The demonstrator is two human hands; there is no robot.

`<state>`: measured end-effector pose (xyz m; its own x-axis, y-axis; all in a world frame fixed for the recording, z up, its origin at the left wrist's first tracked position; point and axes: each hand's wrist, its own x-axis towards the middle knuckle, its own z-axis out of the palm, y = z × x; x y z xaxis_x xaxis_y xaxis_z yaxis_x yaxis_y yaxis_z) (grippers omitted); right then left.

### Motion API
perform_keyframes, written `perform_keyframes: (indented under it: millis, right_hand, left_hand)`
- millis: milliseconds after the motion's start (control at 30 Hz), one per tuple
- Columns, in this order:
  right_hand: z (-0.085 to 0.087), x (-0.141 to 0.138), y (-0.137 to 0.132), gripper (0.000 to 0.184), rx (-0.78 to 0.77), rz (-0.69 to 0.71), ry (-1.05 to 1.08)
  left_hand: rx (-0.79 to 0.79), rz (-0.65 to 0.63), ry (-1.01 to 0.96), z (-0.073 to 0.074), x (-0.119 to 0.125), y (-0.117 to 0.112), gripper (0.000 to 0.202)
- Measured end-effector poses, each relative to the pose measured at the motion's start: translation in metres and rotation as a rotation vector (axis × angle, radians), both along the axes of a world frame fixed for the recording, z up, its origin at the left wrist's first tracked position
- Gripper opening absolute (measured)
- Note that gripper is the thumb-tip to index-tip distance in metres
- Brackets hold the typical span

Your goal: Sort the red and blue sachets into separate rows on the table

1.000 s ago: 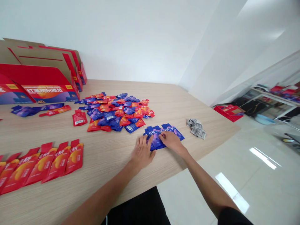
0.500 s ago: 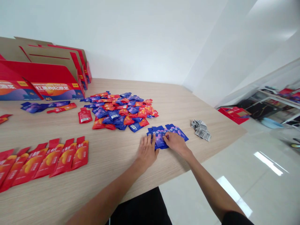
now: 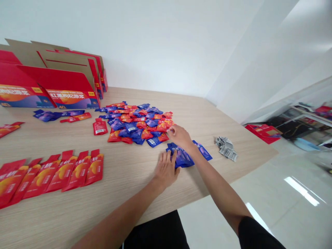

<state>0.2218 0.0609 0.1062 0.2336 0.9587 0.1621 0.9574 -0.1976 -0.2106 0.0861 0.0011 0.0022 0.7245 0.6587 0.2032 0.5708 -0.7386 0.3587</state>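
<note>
From where I stand, the person works at a wood-grained table [image 3: 124, 166] with both bare hands over the printed pouches. The left hand [image 3: 164, 169] lies palm down with its fingers a little apart, the fingertips resting on the left end of a short, overlapping row of blue pouches [image 3: 184, 158]. That row lies flat near the table's front edge, lettered faces up, and the right forearm crosses above it, hiding part of it.

The right hand [image 3: 181, 136] is at the right-hand edge of a loose heap of mixed red and blue pouches [image 3: 140, 121], its thumb and fingers drawn close together in a narrow pinch. The fingertips are small and partly hidden from here, so I cannot tell whether anything is caught between them.

To the right of the blue row, well clear of both hands, sits a little pile of black-and-white striped slips [image 3: 226, 148]. Left of the heap a single red pouch [image 3: 100, 128] lies with its barcode up. Nearer the person, on the left, red pouches [image 3: 67, 170] with orange fruit prints overlap in a long row. Behind them, open red cartons [image 3: 74, 98] stand against the white wall [image 3: 155, 45], with a few blue pouches [image 3: 46, 116] lying just in front.
</note>
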Motion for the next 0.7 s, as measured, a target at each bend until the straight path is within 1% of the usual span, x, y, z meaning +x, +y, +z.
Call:
perform_keyframes:
  millis: [33,133,200,267,333,400,467,600,700]
  right_hand:
    - [0.002,-0.007,0.021,0.027,0.013,0.039,-0.006]
    - [0.002,-0.025,0.080,0.036,-0.083,0.072,0.005]
    - [-0.004,-0.035,0.109,0.041,-0.161,0.048,0.002]
    - [-0.012,-0.044,0.128,0.054,-0.223,0.007,-0.007]
    - [-0.019,-0.050,0.139,0.063,-0.257,-0.031,-0.018]
    - [-0.025,-0.053,0.146,0.065,-0.269,-0.062,-0.029]
    - [-0.027,-0.053,0.150,0.063,-0.282,-0.083,-0.022]
    - [-0.020,-0.043,0.152,0.061,-0.330,-0.074,0.015]
    - [-0.011,-0.030,0.138,0.053,-0.316,-0.034,0.018]
  left_hand:
    - [0.000,-0.001,0.000,0.000,0.000,0.000,0.074]
    - [0.002,-0.007,-0.006,0.001,-0.001,-0.001,0.073]
    - [0.003,-0.012,-0.011,0.002,-0.002,-0.001,0.068]
    - [0.002,-0.018,-0.013,0.003,-0.003,-0.001,0.061]
    - [-0.001,-0.029,-0.012,0.003,-0.003,-0.001,0.054]
    - [-0.005,-0.041,-0.014,0.003,-0.003,0.000,0.049]
    - [-0.009,-0.049,-0.019,0.002,-0.003,0.001,0.047]
    - [-0.018,-0.036,-0.028,0.000,-0.002,0.001,0.058]
    - [-0.021,-0.026,-0.033,-0.001,-0.001,0.001,0.069]
